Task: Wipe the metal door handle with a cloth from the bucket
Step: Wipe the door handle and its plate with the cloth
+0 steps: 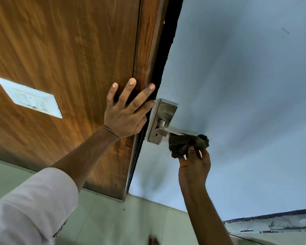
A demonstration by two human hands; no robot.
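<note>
The metal door handle [163, 121] sits on a steel backplate at the left edge of a pale blue door [245, 103]. Its lever points right, and the outer end of the lever is hidden under a dark brown cloth [185, 143]. My right hand [194, 165] grips the bunched cloth from below and presses it against the lever. My left hand [127, 112] lies flat with fingers spread on the wooden frame, just left of the backplate, holding nothing. No bucket is in view.
A brown wood panel [69, 59] fills the left side, with a white switch plate [30, 98] on it. Pale floor tiles [122, 223] run along the bottom. A worn, grey strip [272, 225] lies at the lower right.
</note>
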